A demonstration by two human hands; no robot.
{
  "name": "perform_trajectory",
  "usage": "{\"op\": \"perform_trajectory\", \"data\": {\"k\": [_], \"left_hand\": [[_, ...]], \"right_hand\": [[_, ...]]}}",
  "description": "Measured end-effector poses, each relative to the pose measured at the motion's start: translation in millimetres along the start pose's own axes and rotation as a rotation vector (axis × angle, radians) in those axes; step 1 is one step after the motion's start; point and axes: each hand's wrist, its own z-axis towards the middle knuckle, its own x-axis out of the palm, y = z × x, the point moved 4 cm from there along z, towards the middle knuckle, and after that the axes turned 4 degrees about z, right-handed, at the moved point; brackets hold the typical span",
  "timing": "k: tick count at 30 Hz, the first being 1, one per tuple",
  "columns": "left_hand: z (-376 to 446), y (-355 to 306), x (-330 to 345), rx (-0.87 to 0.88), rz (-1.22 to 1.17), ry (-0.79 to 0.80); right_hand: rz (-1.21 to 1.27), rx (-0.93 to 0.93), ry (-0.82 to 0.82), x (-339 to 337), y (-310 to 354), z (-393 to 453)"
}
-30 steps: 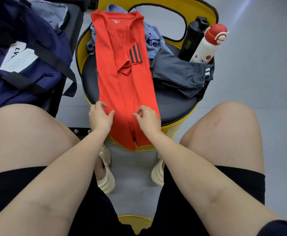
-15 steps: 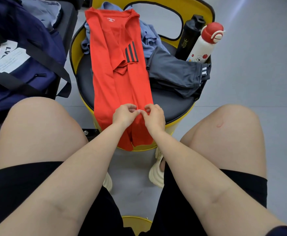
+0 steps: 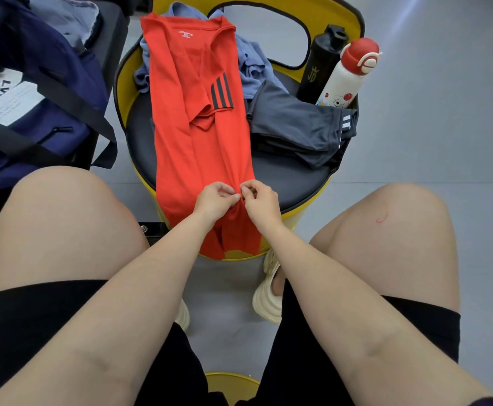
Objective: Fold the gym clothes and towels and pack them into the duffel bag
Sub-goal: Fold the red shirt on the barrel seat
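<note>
A red shirt (image 3: 198,130) with black sleeve stripes lies folded lengthwise on the round yellow chair (image 3: 292,177), its hem hanging over the front edge. My left hand (image 3: 214,200) and my right hand (image 3: 261,200) meet at the shirt's lower part, each pinching the red fabric with fingers curled. Grey shorts (image 3: 298,127) lie folded to the right of the shirt. A light blue garment (image 3: 251,71) is crumpled behind it. The navy duffel bag (image 3: 28,92) sits on a black bench at the left, a grey-blue cloth showing at its top.
A black bottle (image 3: 320,63) and a white bottle with a red cap (image 3: 346,74) stand at the chair's right rear. My bare knees flank the chair. Grey floor lies all around.
My hands moved from flat and apart on the shirt's lower part to close together, pinching the fabric near its middle. The view shifted slightly.
</note>
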Motion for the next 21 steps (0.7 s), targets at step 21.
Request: {"op": "perform_trajectory", "data": {"k": [21], "left_hand": [[-14.7, 17.8, -12.3, -0.018, 0.175, -0.048]], "right_hand": [[-0.228, 0.143, -0.134, -19.7, -18.6, 7.4]]}}
